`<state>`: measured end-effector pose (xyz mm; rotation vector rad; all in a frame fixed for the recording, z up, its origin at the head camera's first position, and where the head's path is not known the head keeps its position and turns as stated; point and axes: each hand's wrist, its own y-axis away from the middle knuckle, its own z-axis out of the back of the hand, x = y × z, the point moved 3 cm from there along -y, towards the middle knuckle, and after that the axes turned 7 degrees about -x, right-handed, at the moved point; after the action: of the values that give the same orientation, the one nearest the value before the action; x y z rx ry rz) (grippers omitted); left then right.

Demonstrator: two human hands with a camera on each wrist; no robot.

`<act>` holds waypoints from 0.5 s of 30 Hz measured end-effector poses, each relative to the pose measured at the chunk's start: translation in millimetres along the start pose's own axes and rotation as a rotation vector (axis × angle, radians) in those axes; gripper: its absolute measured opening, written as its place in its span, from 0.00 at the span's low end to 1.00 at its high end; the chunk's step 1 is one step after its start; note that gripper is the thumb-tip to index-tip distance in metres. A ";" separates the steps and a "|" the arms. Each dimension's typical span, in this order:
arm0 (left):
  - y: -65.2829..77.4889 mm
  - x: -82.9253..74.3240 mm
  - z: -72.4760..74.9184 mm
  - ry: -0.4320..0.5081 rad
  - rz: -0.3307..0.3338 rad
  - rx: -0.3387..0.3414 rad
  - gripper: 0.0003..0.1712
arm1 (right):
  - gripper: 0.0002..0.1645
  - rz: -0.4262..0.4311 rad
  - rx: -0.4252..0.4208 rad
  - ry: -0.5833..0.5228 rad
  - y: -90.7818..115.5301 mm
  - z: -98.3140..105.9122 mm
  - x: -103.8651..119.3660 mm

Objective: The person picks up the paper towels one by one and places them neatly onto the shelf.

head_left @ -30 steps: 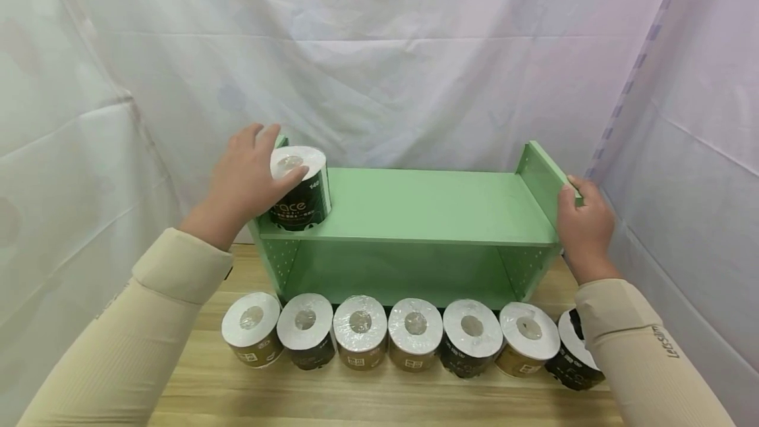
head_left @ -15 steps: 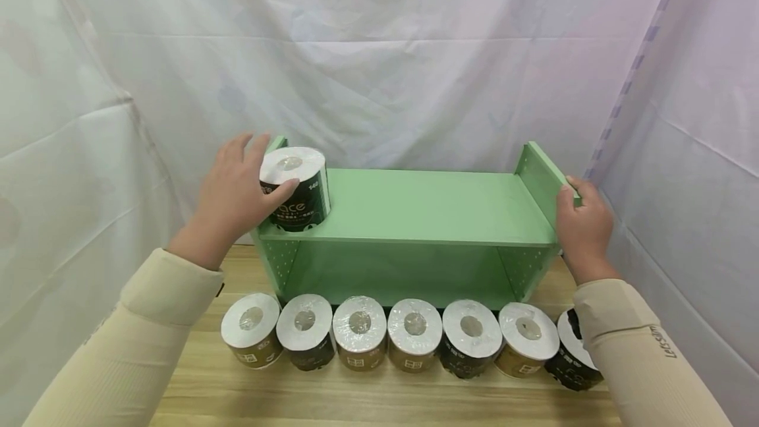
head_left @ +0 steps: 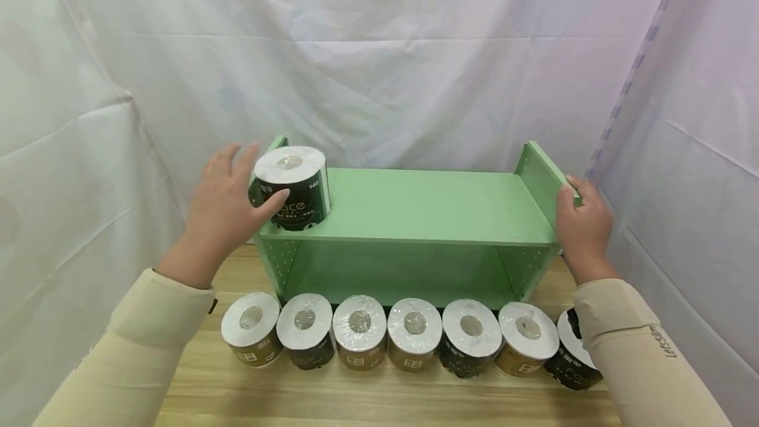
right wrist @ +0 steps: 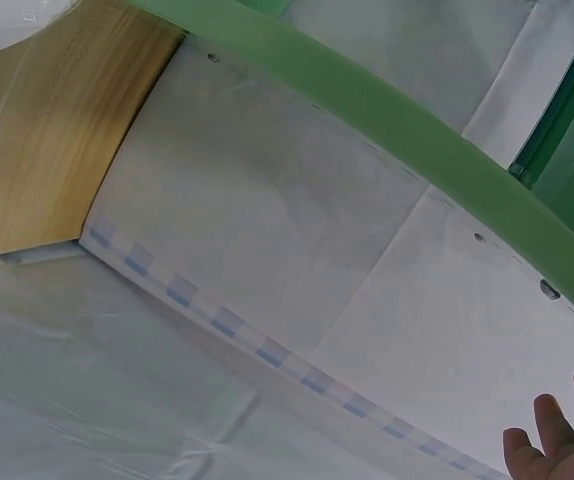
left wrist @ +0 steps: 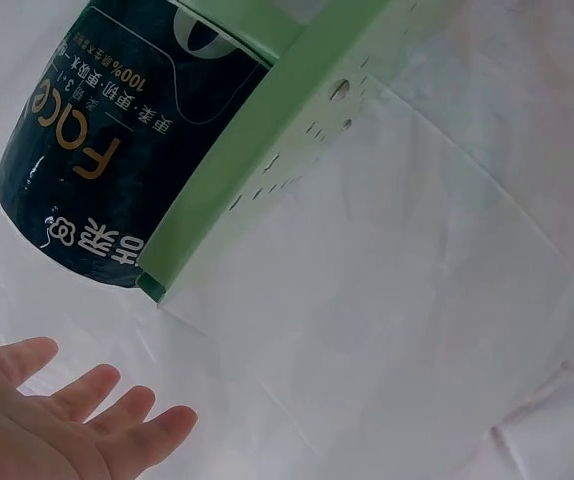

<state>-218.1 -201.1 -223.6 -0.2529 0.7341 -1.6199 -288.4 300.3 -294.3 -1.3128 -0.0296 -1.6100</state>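
Observation:
A toilet paper roll (head_left: 292, 190) in a dark "Face" wrapper stands upright at the left end of the upper board of a green shelf (head_left: 427, 206). My left hand (head_left: 222, 199) is just left of it, fingers spread and thumb overlapping the wrapper in the head view. In the left wrist view, a gap separates the fingers (left wrist: 132, 425) from the roll and from the shelf's left side panel (left wrist: 257, 150). At the other end, my right hand (head_left: 584, 226) grips the top of the right side panel (head_left: 548, 173), thumb on the inner side; its fingertips (right wrist: 557, 425) show low in the right wrist view.
A row of several toilet paper rolls in brown and dark wrappers, such as this brown one (head_left: 251, 328), stands on the wooden table (head_left: 367, 400) before the shelf. My right sleeve partly covers the rightmost roll (head_left: 575, 358). White curtains (head_left: 379, 71) hang behind and on both sides.
My left hand has drawn back to the left and slightly down from the toilet paper roll, uncovering more of it. The roll, the shelf and my right hand have stayed in place.

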 end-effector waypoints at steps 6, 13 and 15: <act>7.3 5.8 0.9 -0.002 0.033 0.009 0.50 | 0.29 -0.009 0.005 0.000 -0.4 0.3 0.8; 18.0 18.2 -2.9 0.021 0.050 0.001 0.50 | 0.29 -0.003 -0.003 -0.006 -1.5 0.4 0.7; 22.7 21.9 -4.1 0.036 0.058 -0.003 0.50 | 0.29 0.001 -0.004 -0.005 -1.4 0.2 0.7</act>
<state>-206.4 -221.1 -245.3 -0.2029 0.7651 -1.5718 -289.1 300.6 -293.0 -1.3201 -0.0286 -1.6067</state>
